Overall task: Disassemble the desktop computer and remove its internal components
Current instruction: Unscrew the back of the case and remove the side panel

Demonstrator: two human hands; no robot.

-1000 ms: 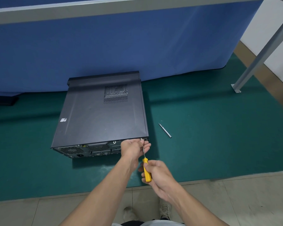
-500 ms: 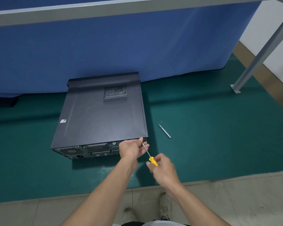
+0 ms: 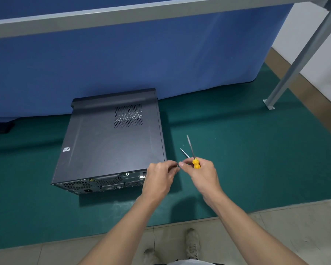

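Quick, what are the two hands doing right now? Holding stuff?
Left hand: pinches a tiny part, maybe a screw.
Right hand: grips the yellow screwdriver, shaft pointing up.

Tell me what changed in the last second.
The right hand swung the screwdriver off the rear corner of the computer case, shaft now pointing away. The left hand left that corner, pinching a small part, possibly a screw. Case and loose metal bit stayed put.
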